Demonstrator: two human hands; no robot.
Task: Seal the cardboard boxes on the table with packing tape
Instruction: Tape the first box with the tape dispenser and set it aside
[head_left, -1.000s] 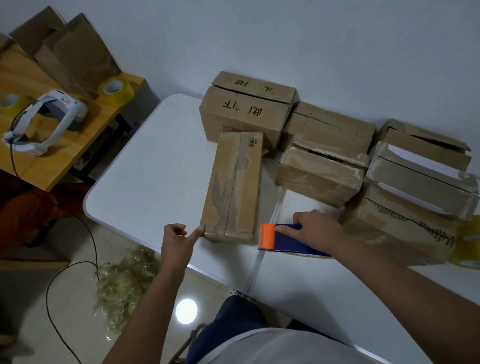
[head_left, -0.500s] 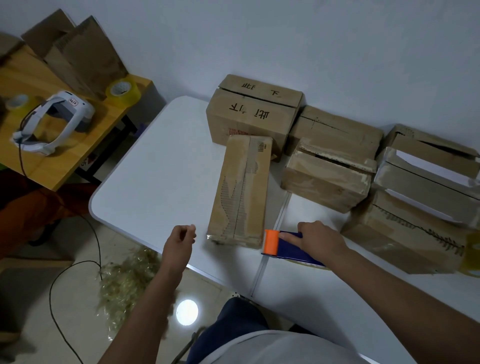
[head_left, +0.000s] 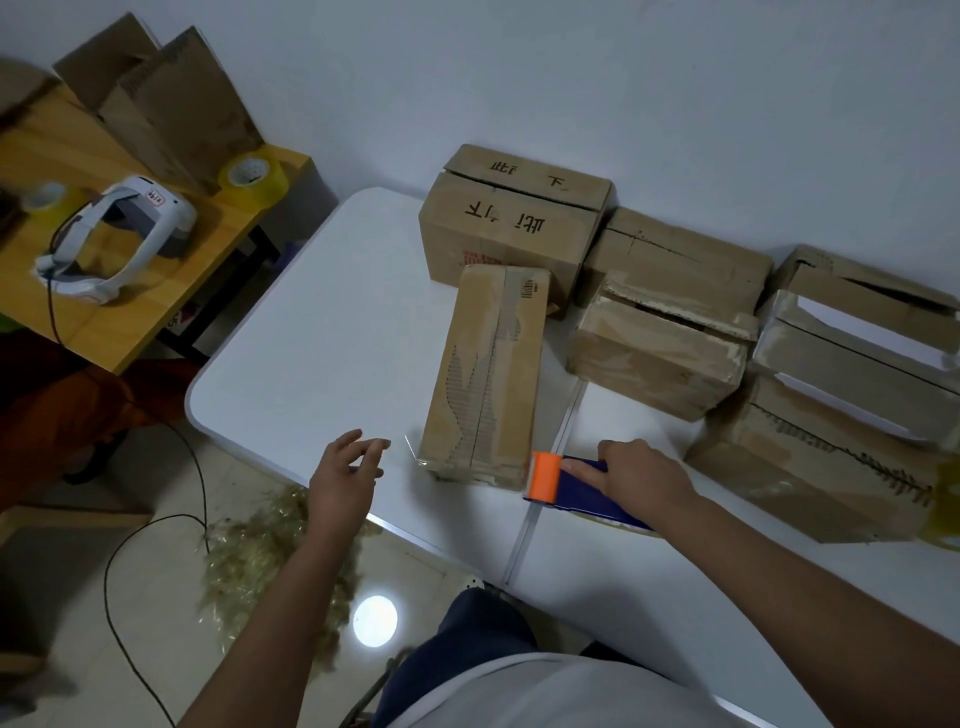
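A long narrow cardboard box (head_left: 488, 374) lies lengthwise on the white table (head_left: 322, 332), its near end close to the front edge. A short strip of clear tape sticks out from its near left corner. My right hand (head_left: 636, 475) grips a blue tape dispenser (head_left: 582, 486) with an orange roller, which rests on the table against the box's near right corner. My left hand (head_left: 345, 470) hovers just left of the box with loosely spread fingers, touching nothing.
Several more cardboard boxes (head_left: 660, 348) crowd the back and right of the table, some with loose flaps. A wooden side table (head_left: 130, 312) on the left holds a white headset, yellow tape rolls (head_left: 253, 179) and cardboard sheets. Tape scraps (head_left: 260, 545) and a black cable lie on the floor.
My left hand has let go of the box's near left corner, drawn back to the left and spread its fingers. My right hand stays on the dispenser.
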